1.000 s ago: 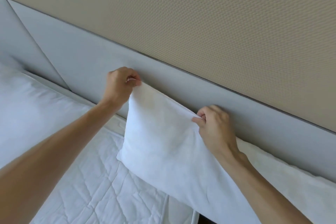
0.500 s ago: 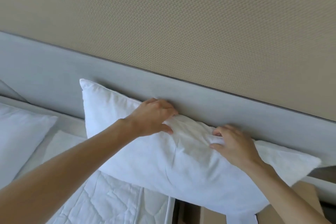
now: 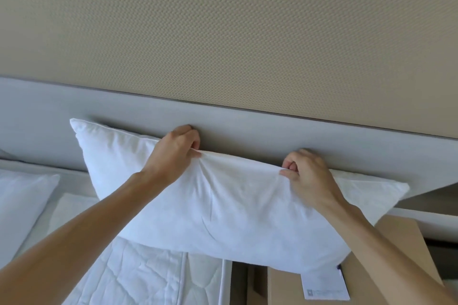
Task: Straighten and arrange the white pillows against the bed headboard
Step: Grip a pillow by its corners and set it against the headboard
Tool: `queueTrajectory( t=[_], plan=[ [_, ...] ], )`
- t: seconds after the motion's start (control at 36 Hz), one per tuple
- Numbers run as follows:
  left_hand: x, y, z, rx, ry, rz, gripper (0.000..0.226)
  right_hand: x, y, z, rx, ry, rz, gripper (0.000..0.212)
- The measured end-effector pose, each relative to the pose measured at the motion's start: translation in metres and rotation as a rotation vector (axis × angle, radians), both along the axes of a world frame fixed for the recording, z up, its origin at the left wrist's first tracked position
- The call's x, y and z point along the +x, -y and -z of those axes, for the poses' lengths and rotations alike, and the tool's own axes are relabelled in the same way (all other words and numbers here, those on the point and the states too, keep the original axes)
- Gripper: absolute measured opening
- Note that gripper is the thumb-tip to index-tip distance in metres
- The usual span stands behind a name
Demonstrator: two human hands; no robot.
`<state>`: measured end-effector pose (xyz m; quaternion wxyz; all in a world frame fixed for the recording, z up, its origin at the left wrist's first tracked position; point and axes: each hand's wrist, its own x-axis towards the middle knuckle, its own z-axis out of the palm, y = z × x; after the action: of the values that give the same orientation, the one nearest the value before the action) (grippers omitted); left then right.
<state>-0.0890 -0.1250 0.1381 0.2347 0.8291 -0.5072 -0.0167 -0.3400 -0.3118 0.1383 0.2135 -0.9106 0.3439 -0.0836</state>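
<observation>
A white pillow (image 3: pixel 223 208) leans lengthwise against the grey headboard (image 3: pixel 272 131), its right end hanging past the mattress edge over a brown bedside surface. My left hand (image 3: pixel 173 151) pinches the pillow's top edge near the middle, fingers closed on the fabric. My right hand (image 3: pixel 307 176) grips the same top edge further right, bunching the cover. A second white pillow (image 3: pixel 19 203) lies at the far left on the bed, only partly in view.
A quilted white mattress cover (image 3: pixel 128 277) spreads below the pillow. A brown bedside unit (image 3: pixel 386 262) sits at the lower right, with the pillow's white label (image 3: pixel 324 285) hanging over it. Beige textured wall panel (image 3: pixel 223 32) rises above the headboard.
Both hands slid right along the pillow's top edge from its left corner toward the middle and right. The pillow now sits more level along the headboard, and the view has shifted right.
</observation>
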Motion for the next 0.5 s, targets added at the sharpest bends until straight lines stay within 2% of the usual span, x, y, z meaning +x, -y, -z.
queueTrajectory(
  t=[0.08,0.14,0.19,0.31,0.42,0.5],
  plan=[
    [-0.009,-0.001,0.0,0.025,0.224,0.013,0.022,-0.016,0.011,-0.002,0.038,-0.038,0.013,0.017],
    [-0.015,0.002,-0.005,0.027,0.26,0.059,0.023,-0.031,0.02,-0.004,0.044,-0.106,-0.009,0.024],
    [-0.023,0.007,-0.008,0.051,0.234,0.125,0.032,-0.045,0.029,-0.005,0.026,-0.173,-0.021,0.028],
    [-0.043,0.025,-0.008,0.143,0.144,0.181,0.042,-0.063,0.041,-0.006,-0.017,-0.236,-0.02,0.021],
    [-0.052,0.041,0.002,0.242,0.124,0.15,0.02,-0.066,0.045,-0.007,-0.01,-0.229,-0.004,0.011],
    [-0.05,0.042,0.004,0.201,0.075,0.093,0.011,-0.065,0.045,-0.01,-0.049,-0.249,0.003,0.009]
  ],
)
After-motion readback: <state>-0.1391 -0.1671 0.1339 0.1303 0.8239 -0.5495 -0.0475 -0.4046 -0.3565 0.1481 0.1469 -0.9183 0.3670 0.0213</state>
